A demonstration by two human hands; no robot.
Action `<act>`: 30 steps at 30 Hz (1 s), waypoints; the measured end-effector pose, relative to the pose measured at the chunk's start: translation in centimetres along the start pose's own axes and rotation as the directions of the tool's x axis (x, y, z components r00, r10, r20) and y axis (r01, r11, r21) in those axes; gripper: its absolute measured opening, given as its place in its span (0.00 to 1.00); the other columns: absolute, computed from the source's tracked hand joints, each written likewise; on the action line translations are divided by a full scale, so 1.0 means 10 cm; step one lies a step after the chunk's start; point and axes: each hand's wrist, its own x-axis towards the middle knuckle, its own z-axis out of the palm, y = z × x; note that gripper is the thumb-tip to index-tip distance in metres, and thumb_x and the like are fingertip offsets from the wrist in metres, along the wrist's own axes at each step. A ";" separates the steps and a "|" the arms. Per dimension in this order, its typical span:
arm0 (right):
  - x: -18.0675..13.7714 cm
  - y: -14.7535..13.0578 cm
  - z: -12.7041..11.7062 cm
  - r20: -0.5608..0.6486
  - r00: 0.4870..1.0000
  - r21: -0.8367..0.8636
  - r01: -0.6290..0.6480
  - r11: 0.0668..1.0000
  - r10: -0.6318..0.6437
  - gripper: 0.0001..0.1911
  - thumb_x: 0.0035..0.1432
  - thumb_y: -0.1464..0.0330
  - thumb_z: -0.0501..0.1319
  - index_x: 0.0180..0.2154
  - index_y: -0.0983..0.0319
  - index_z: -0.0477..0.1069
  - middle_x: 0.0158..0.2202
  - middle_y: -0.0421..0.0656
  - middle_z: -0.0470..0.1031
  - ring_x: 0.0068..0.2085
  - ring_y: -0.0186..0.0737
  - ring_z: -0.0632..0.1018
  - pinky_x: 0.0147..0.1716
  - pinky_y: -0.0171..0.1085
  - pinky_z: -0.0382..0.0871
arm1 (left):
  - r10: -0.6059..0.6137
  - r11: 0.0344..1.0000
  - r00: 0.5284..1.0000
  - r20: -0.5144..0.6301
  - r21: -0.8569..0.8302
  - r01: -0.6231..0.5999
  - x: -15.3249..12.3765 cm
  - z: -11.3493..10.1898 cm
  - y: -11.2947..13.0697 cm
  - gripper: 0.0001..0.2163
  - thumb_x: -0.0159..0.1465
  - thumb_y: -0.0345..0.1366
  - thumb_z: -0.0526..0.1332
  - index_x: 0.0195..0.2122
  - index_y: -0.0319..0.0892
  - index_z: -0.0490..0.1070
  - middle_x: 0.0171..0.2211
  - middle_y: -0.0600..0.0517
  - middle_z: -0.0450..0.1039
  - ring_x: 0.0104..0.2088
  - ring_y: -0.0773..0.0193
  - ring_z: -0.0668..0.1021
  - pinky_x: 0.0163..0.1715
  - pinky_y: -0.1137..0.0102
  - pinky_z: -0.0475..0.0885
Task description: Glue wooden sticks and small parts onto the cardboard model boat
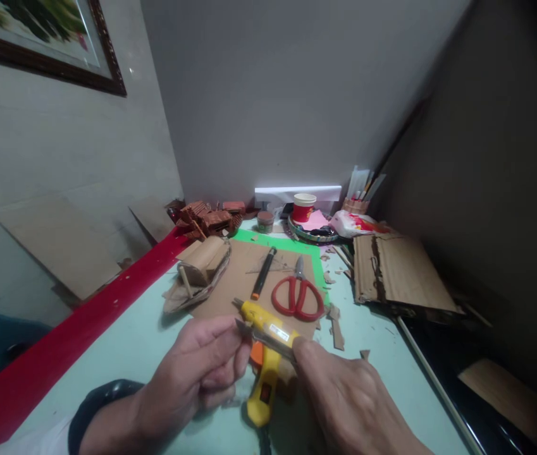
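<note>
My left hand [206,363] is closed in a pinch around a small dark tip; I cannot make out whether this is a separate piece. From there a thin dark blade-like strip [272,343] runs to my right hand [351,392], whose fingers are closed on its other end. Behind and under the strip lies a yellow hot glue gun [261,404], nozzle pointing to the back left and handle toward me. Beyond it, red-handled scissors [299,297] and a black craft knife [264,273] rest on a brown cardboard sheet [234,268].
A rolled cardboard model [202,265] stands left. Cardboard scraps [336,328] lie right, near a large cardboard piece [405,272]. Along the back are reddish-brown corrugated pieces [214,218], a jar [265,221], a red paper cup [303,207] on a tray and a brush holder [356,205].
</note>
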 end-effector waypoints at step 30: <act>0.01 -0.08 0.06 0.077 0.992 -0.147 -0.087 0.985 0.099 0.15 0.63 0.81 0.44 0.47 0.67 0.62 0.24 0.38 0.70 0.16 0.34 0.65 0.15 0.33 0.56 | 0.271 0.746 0.962 -0.032 0.638 -0.189 0.04 -0.04 0.02 0.19 0.70 0.48 0.56 0.26 0.41 0.65 0.19 0.59 0.57 0.20 0.71 0.59 0.20 0.73 0.53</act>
